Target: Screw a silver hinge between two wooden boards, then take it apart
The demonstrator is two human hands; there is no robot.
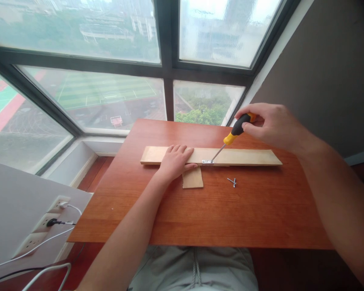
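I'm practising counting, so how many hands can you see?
2. The left hand lies on the wooden board; the right hand grips the screwdriver, its tip at the metal bracket. No others show.

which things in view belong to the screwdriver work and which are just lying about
Part of the work:
screwdriver, in the right hand
board, under the left hand
metal plate, at the screwdriver's tip
loose screws, likely
small wooden piece, probably

Apparently unrelated:
white cable
black plug, in a wall socket

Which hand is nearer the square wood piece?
Left. The left hand rests on the plank, just beyond and left of the square piece; the right hand, holding the screwdriver, is farther off to the right.
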